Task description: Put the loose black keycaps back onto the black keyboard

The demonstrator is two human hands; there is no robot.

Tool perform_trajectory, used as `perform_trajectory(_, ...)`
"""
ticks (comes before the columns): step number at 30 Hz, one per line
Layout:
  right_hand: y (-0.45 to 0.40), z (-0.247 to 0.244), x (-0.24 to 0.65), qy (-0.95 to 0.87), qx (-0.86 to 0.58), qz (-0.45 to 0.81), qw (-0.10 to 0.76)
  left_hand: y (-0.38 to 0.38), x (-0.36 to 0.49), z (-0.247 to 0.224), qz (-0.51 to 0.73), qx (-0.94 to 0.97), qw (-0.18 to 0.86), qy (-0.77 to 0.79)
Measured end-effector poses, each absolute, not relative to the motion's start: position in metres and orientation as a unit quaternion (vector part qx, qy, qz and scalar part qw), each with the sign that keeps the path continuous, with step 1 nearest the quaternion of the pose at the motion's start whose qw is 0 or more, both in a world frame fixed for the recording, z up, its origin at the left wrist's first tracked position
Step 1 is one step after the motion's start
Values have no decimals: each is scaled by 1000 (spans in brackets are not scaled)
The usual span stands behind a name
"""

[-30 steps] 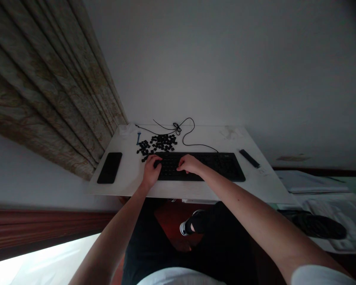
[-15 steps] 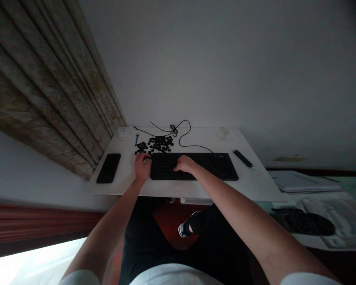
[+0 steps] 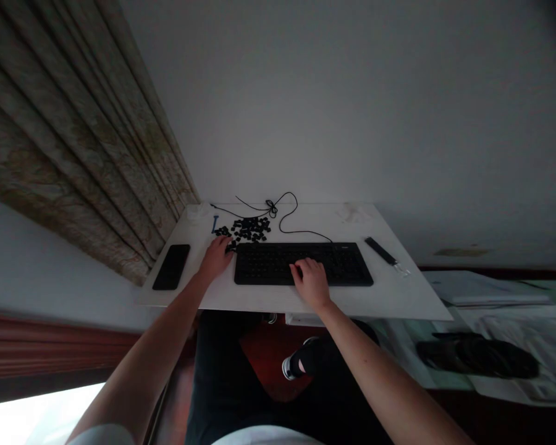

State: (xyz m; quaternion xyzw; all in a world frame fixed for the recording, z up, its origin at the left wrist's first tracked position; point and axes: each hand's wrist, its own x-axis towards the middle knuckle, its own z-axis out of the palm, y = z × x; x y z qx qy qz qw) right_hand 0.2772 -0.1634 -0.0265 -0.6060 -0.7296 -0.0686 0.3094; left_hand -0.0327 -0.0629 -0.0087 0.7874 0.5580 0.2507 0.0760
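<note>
A black keyboard lies on the white table. Loose black keycaps are heaped behind its left end. My left hand is at the near edge of the heap, beside the keyboard's left end. Its fingers reach over a few keycaps, with thumb and fingertips apart. Over the middle of the keyboard rests my right hand, palm down, fingers loosely bent and thumb out to the left. No object shows in it, though its palm side is hidden.
A black phone lies at the table's left. Behind the keycaps are a small blue tool and the tied keyboard cable. On the right is a narrow dark strip-shaped object with a clear end. A patterned curtain hangs at the left.
My right hand has moved right along the keyboard and opened from a pinch. My left hand has shifted slightly left, from the keyboard's edge to the keycaps. The view has tilted a little.
</note>
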Motion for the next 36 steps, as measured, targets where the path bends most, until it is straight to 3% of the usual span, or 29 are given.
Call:
perform_trajectory(10, -160, -26, 276, -737, -611, -72, 280, 1, 10, 20, 87, 785, 93, 607)
perform_trajectory(17, -158, -24, 276, -736, -618, -62, 270, 9, 17, 12, 107, 770, 115, 619)
perform_trajectory(24, -159, -25, 278, -734, -612, -50, 291, -3, 23, 20, 207, 732, 150, 631)
perform_trajectory(26, -160, -25, 278, -732, -607, -43, 306, -18, 36, 20, 268, 704, 217, 621)
perform_trajectory(29, -162, -24, 279, -731, -597, -31, 329, -53, 65, 15, 408, 586, 470, 519)
perform_trajectory(31, -163, -24, 279, -735, -588, -23, 337, -80, 87, 9, 435, 506, 609, 428)
perform_trajectory(36, -167, -23, 279, -746, -573, -9, 340, -124, 123, 0, 436, 408, 720, 354)
